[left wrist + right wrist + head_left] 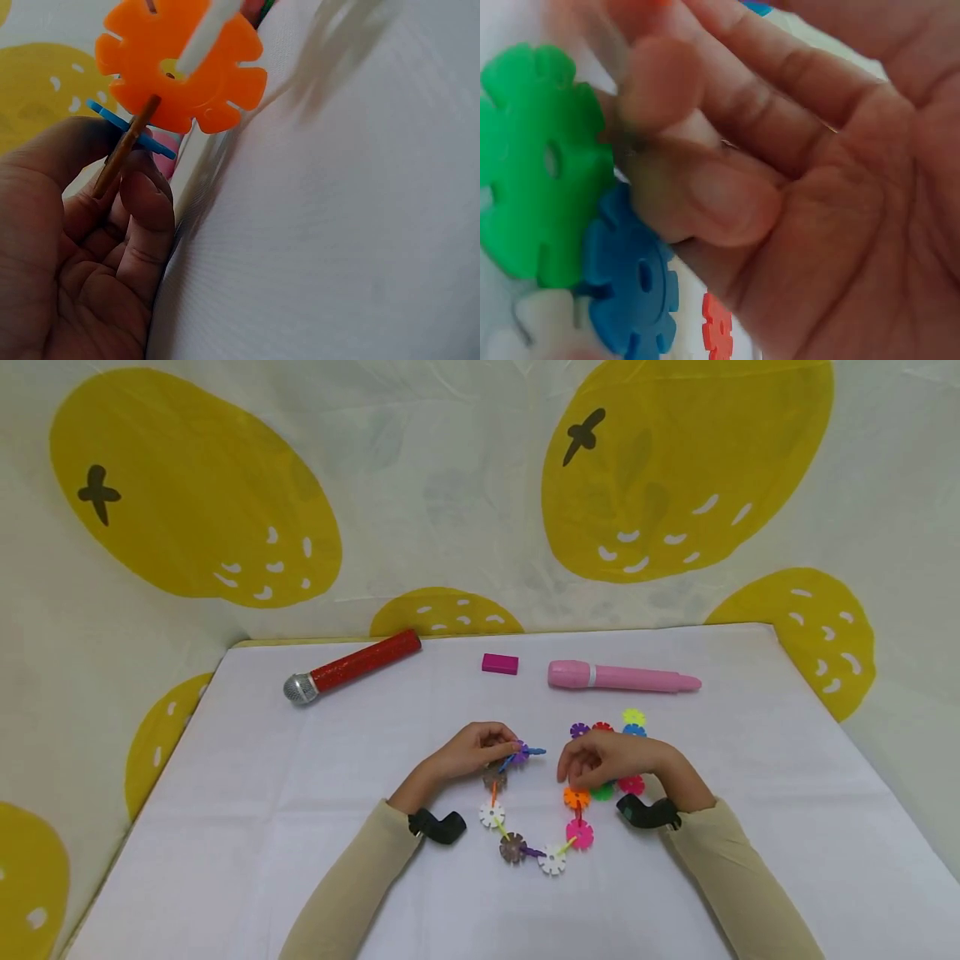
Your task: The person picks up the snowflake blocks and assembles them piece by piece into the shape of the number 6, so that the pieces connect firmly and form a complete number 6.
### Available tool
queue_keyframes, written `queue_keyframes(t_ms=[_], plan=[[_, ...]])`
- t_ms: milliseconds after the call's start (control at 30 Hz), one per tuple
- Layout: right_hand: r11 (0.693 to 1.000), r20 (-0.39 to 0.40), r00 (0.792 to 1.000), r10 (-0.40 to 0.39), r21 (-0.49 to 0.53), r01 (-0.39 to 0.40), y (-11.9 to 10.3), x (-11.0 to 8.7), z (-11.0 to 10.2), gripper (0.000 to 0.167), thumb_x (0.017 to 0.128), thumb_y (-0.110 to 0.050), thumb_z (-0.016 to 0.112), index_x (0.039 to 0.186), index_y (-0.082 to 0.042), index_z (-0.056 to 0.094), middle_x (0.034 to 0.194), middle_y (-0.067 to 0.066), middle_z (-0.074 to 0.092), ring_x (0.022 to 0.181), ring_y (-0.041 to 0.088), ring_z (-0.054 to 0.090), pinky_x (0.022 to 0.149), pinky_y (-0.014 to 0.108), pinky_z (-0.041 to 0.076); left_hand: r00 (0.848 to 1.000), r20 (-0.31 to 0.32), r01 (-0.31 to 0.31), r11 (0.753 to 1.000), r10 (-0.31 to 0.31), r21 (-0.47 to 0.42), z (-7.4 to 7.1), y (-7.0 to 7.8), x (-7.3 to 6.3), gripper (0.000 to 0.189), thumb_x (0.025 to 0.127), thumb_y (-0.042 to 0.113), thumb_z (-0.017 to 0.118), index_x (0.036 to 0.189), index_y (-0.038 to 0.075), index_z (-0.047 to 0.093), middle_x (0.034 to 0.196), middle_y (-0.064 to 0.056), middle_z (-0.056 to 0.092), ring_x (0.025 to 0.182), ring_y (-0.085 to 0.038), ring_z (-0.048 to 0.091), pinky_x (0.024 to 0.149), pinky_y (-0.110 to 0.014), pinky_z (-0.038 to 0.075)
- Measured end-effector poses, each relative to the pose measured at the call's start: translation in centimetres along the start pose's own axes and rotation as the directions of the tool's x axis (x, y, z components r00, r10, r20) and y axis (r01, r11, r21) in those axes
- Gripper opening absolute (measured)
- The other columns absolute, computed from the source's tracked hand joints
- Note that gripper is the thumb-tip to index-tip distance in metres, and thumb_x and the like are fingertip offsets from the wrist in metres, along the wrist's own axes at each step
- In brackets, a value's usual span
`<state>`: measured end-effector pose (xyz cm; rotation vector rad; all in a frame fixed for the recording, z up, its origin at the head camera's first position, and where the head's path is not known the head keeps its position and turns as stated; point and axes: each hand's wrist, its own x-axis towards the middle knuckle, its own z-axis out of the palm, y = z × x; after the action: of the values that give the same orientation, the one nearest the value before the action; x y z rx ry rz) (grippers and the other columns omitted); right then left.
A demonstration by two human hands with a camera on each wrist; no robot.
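My left hand [480, 750] pinches the end of a chain of slotted snowflake discs, at a purple disc [520, 752] with blue ones beside it. In the left wrist view, thumb and fingers of the left hand [97, 217] meet at a blue disc [161, 148] and a brown disc [112, 166]; an orange disc [225, 82] is close above. The chain curves through a white disc [552, 860] and a pink disc [580, 834]. My right hand [618, 758] has bent fingers over the loose discs, near an orange disc [577, 799]; blur leaves unclear whether it pinches one.
Beside the right hand lie several colourful discs, among them a yellow disc [633, 716] and a green disc [544, 161]. Farther back on the white table are a red microphone [363, 662], a magenta block [500, 663] and a pink pen-shaped stick [630, 677].
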<state>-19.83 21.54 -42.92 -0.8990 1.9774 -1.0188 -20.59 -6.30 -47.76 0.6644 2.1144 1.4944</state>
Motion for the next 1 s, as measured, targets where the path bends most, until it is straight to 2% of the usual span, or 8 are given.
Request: queue_keyframes(t_ms=[167,400,667,833,1000], plan=[[0.999,-0.085,0.995,-0.051,0.004,0.051,0.2,0.4,0.0,0.013,0.095,-0.01,0.062,0.105,-0.003,0.067,0.088,0.006,0.067,0.076,0.018,0.061,0.071,0.025,0.052,1.0,-0.002,-0.005,1.0,0.005,-0.002,0.0,0.0,0.0,0.017,0.097,0.016,0.061,0.106,0.002,0.068,0.082,-0.001,0.063,0.07,-0.01,0.05,0.063,-0.021,0.042],[0.998,-0.181,0.982,-0.055,0.017,0.059,0.7,1.1,0.2,0.015,0.097,-0.011,0.06,0.108,-0.004,0.067,0.099,0.007,0.067,0.08,0.018,0.059,0.073,0.025,0.051,1.0,0.004,-0.004,1.0,0.004,-0.007,0.0,0.6,-0.1,0.019,0.097,0.013,0.06,0.106,-0.003,0.067,0.086,-0.005,0.066,0.071,-0.009,0.051,0.064,-0.02,0.043],[0.994,-0.31,0.95,-0.043,0.085,0.073,0.8,1.6,0.5,0.018,0.097,-0.008,0.059,0.112,0.001,0.063,0.099,0.014,0.065,0.074,0.024,0.058,0.066,0.027,0.052,1.0,-0.007,-0.004,1.0,0.004,0.005,0.0,0.3,0.0,0.019,0.097,0.016,0.061,0.104,-0.001,0.067,0.085,-0.005,0.065,0.071,-0.01,0.052,0.066,-0.02,0.044],[0.991,-0.346,0.938,-0.037,0.109,0.079,0.8,1.9,0.8,0.019,0.097,-0.008,0.058,0.112,0.003,0.062,0.103,0.017,0.064,0.075,0.025,0.06,0.067,0.027,0.053,1.0,-0.02,-0.017,1.0,0.017,0.01,0.0,0.1,0.1,0.019,0.097,0.02,0.062,0.103,0.003,0.068,0.08,-0.001,0.063,0.069,-0.01,0.05,0.063,-0.021,0.042],[0.989,-0.351,0.936,-0.019,0.131,0.07,0.6,2.1,0.9,0.019,0.097,-0.009,0.059,0.112,0.002,0.063,0.106,0.018,0.064,0.078,0.02,0.06,0.07,0.027,0.053,0.999,-0.029,-0.032,0.999,0.032,0.029,-0.1,0.1,0.0,0.019,0.098,0.022,0.061,0.103,0.005,0.067,0.078,0.001,0.062,0.068,-0.01,0.05,0.062,-0.021,0.042]])
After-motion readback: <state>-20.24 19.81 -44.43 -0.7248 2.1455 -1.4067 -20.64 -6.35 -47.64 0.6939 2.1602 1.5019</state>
